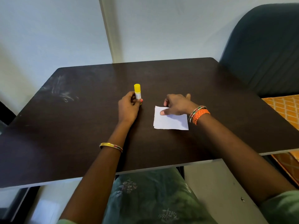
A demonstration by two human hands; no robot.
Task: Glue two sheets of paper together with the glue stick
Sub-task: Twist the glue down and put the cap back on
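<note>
The glue stick (137, 93) carries a white label, but its print is too small to read.

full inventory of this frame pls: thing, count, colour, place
glue stick: 1, yellow cap on, white label; upright on the table, left of the paper
paper sheets: small white stack, at least 2 by the offset lower edge; flat on the table, right of centre
table: 1, dark brown, scuffed at far left
chair: 1, dark, beyond the table's right corner
orange patterned fabric: 1, right edge
bangles: gold on left wrist, orange and multicolour on right wrist
left hand: grips the glue stick's lower body
right hand: thumb presses the paper's top edge, fingers extend past it
</note>
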